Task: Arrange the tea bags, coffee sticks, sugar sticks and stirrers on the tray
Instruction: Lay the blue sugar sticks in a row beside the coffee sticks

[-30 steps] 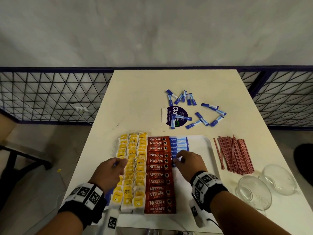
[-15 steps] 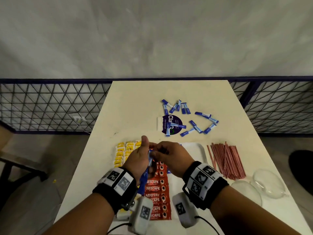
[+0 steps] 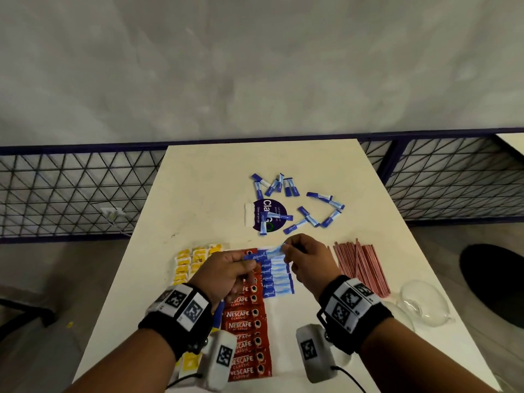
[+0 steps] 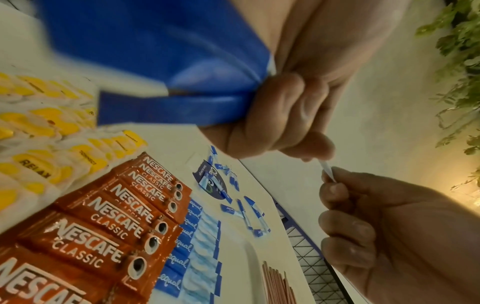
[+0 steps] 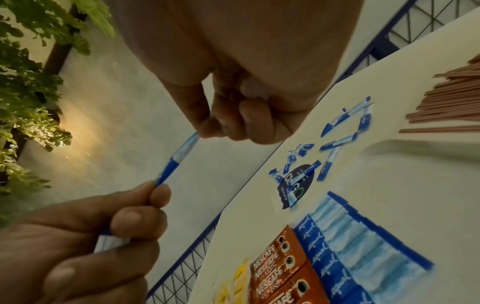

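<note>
Both hands hold one blue "equal" sugar stick (image 3: 266, 254) level above the tray (image 3: 283, 314). My left hand (image 3: 246, 258) pinches its dark blue end. My right hand (image 3: 287, 251) pinches its pale end, seen closer in the right wrist view on the stick (image 5: 176, 160). More blue sticks (image 4: 182, 111) are curled in my left palm. On the tray lie yellow tea bags (image 3: 187, 262), red Nescafe coffee sticks (image 3: 246, 327) and a row of sugar sticks (image 3: 276, 282). Red stirrers (image 3: 360, 268) lie on the table right of the tray.
Several loose sugar sticks (image 3: 320, 208) are scattered farther back on the table, some across a round purple sticker (image 3: 268, 215). Two glass bowls (image 3: 425, 304) stand at the front right. A wire mesh fence (image 3: 71, 194) runs behind the table.
Both hands rose from the tray and met above it. They now hold one sugar stick stretched level between them, a little farther apart than half a second ago.
</note>
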The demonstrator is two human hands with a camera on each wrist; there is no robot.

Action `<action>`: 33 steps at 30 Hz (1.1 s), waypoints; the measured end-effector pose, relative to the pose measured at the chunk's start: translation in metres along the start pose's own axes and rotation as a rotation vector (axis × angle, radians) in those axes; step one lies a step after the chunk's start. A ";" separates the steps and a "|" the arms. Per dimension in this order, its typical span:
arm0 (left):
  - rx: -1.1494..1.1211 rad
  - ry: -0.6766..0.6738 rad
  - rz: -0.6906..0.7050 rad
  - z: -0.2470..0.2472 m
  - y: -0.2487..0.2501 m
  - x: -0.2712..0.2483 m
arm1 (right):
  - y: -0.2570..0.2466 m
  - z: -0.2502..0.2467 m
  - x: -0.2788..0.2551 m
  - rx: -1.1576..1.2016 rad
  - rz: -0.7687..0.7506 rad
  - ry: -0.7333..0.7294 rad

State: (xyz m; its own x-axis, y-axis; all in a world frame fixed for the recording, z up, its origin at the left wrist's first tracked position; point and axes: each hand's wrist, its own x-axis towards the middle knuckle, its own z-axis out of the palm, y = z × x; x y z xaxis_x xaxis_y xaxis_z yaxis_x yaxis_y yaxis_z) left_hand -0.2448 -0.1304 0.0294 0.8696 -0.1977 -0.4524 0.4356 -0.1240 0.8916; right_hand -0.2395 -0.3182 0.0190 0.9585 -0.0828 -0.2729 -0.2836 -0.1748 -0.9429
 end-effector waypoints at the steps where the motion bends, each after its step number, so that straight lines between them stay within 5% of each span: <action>1: 0.004 0.002 -0.008 0.001 -0.001 0.002 | 0.003 -0.002 0.001 -0.009 0.000 -0.006; 13: 0.422 0.497 -0.281 -0.111 -0.088 0.007 | 0.102 -0.013 -0.006 -0.162 0.470 -0.080; 25: 0.342 0.486 -0.355 -0.125 -0.098 -0.007 | 0.104 0.010 0.003 -0.625 0.452 0.002; 33: 0.284 0.485 -0.343 -0.121 -0.097 -0.010 | 0.109 0.013 0.006 -0.636 0.474 0.052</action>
State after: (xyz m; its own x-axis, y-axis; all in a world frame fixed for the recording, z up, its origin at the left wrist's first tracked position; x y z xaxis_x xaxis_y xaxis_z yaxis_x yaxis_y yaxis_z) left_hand -0.2673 0.0015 -0.0496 0.7277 0.3511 -0.5892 0.6859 -0.3671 0.6284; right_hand -0.2640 -0.3253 -0.0878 0.7330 -0.3315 -0.5939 -0.6389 -0.6351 -0.4341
